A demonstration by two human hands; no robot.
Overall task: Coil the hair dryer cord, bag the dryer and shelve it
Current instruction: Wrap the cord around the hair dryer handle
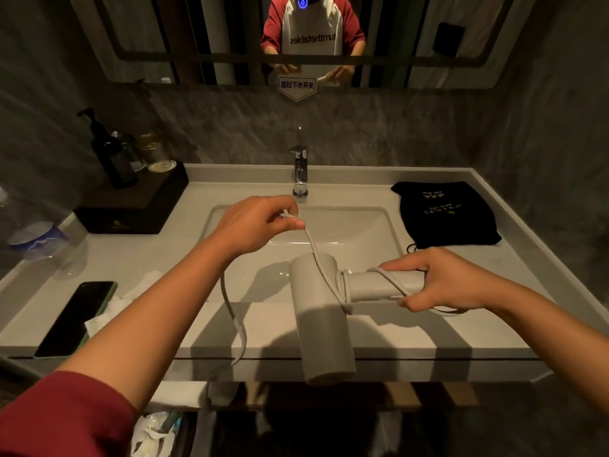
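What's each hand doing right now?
Left hand: pinching the cord.
Right hand: gripping the hair dryer by its handle.

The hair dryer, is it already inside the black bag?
No, the right hand holds the hair dryer by its handle, while the black bag lies apart on the counter.

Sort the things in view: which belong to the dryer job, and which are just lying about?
Job: hair dryer, its handle gripped by the right hand; cord, pinched by the left hand; black bag.
Lying about: phone, tissue, water bottle, pump bottle.
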